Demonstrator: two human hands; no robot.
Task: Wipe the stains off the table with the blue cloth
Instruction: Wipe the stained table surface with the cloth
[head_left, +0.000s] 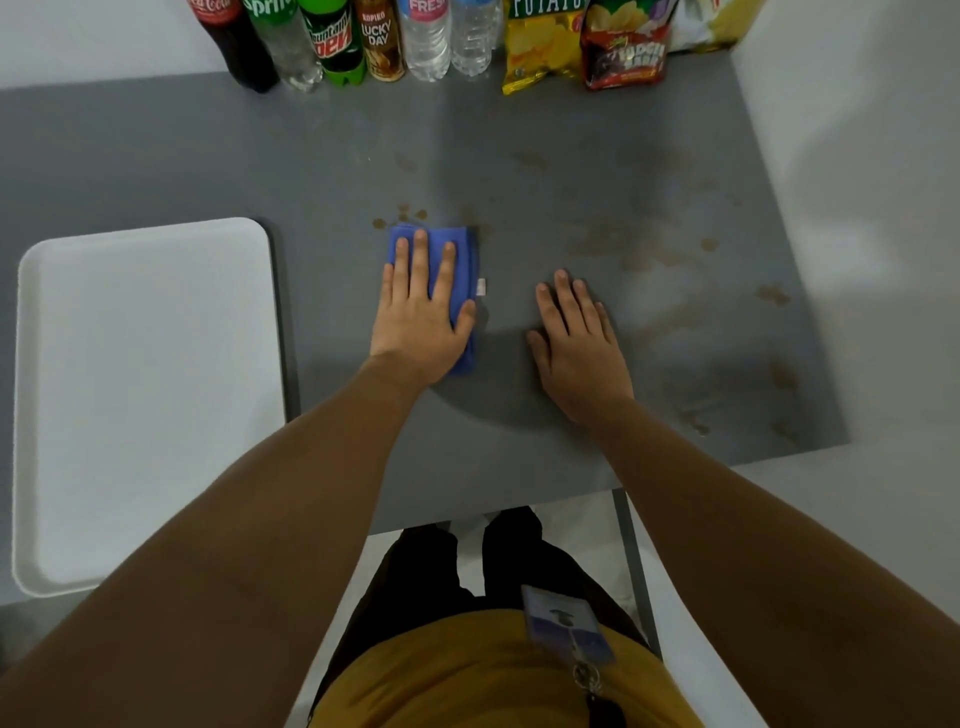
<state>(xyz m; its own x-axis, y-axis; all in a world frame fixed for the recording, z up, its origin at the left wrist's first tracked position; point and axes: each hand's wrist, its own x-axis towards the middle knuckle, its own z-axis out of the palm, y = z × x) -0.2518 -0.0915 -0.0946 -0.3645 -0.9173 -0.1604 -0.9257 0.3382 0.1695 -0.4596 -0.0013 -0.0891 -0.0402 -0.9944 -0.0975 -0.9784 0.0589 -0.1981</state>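
Note:
A folded blue cloth (464, 258) lies flat on the grey table (156, 156), near its middle. My left hand (422, 312) presses down on the cloth with fingers spread, covering most of it. My right hand (579, 345) rests flat on the bare table to the right of the cloth, fingers apart, holding nothing. Small brown stains (402, 214) sit just beyond the cloth's far edge. Fainter brown smears (644, 244) spread over the right half of the table, with more spots (774, 293) toward the right edge.
A white tray (145, 395) lies on the table's left side. Several drink bottles (337, 41) and snack bags (623, 47) line the far edge. White walls stand behind and to the right. The table's near edge is at my body.

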